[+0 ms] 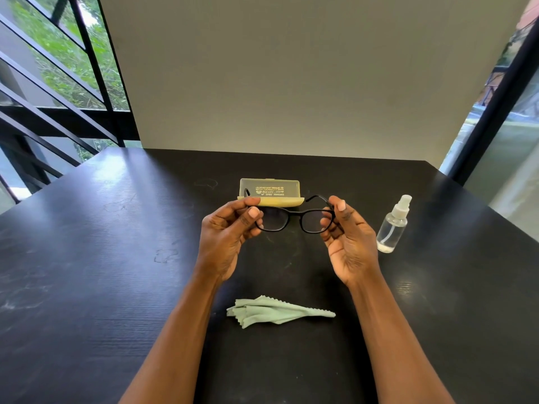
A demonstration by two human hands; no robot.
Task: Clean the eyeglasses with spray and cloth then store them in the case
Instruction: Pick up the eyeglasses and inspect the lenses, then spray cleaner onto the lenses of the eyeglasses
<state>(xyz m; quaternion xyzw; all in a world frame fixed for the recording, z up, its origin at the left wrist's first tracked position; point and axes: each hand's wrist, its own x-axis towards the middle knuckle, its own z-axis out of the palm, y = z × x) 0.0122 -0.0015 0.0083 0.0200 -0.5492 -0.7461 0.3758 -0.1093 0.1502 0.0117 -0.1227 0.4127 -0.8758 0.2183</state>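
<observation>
Hands, left hand (230, 228) and right hand (345, 234), pinch black eyeglasses (294, 221) above table (87, 272).

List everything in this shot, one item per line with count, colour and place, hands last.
eyeglasses: one, black frame, held above the table centre, temples unfolded
glasses case: one, pale yellow, open, on the table behind the eyeglasses
spray bottle: one, clear with white nozzle, upright, table right
cleaning cloth: one, pale green, bunched, near table edge between the forearms
table: one, black
left hand: one, gripping the frame's left end
right hand: one, gripping the frame's right end
</observation>
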